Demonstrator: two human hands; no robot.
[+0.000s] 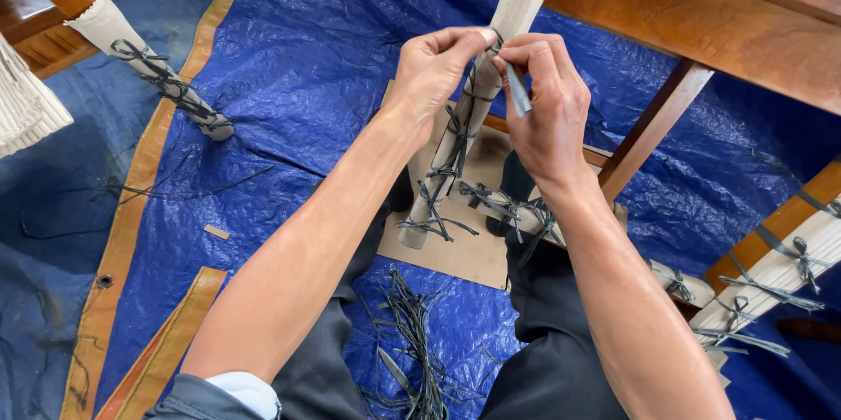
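A wooden furniture leg wrapped in corrugated cardboard (pixel 517 8) slants down the middle, bound with several knotted dark plastic straps (pixel 434 210). My left hand (pixel 434 70) pinches the cardboard wrap near its upper part. My right hand (pixel 547 109) grips a dark strap end (pixel 517 91) against the same leg, just right of the left hand. A second wrapped rail (pixel 504 203) crosses behind the leg near its lower end.
A blue tarp (pixel 298 78) with a tan hem covers the floor. A bundle of loose dark straps (pixel 407 341) lies between my knees. Another wrapped, tied leg (pixel 153 70) stands at left. Brown wooden frame rails (pixel 701 8) run at right, with wrapped slats (pixel 780 271) below.
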